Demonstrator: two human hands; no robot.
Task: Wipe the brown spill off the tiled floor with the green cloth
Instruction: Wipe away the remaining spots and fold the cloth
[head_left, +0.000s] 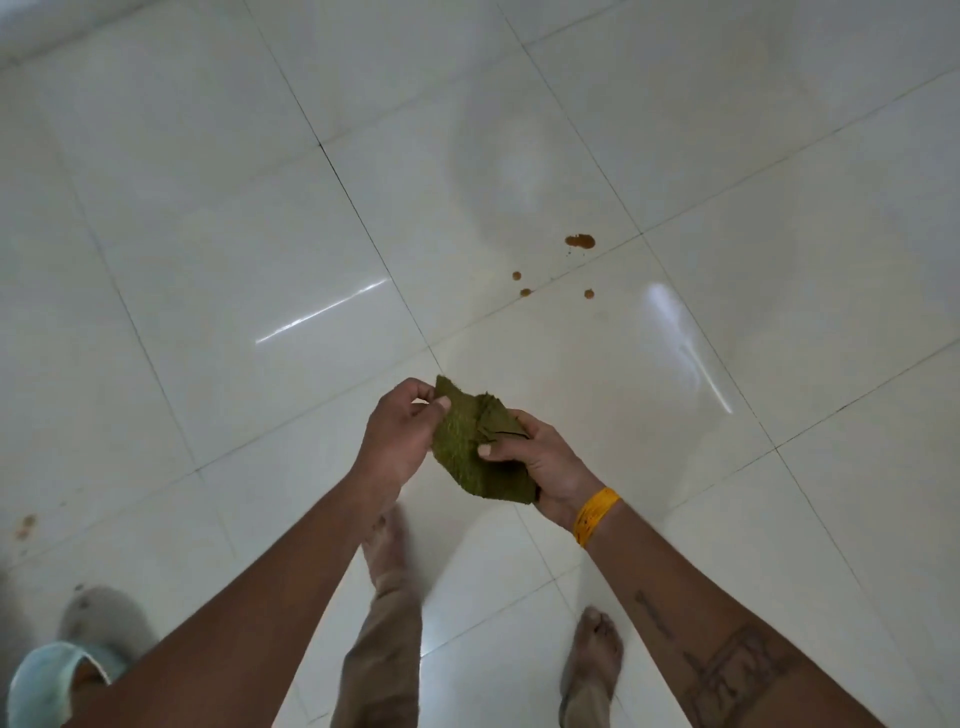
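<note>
Head view: hands hold cloth

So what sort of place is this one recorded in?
Probably an indoor room in a home, though no furniture shows. Glossy white floor tiles with dark grout lines fill the view, the person stands on bare feet, and a pale slipper lies at lower left.

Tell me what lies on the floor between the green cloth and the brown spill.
Only bare tile and grout lines, per the head view; green cloth is held in both hands, brown spill beyond.
</note>
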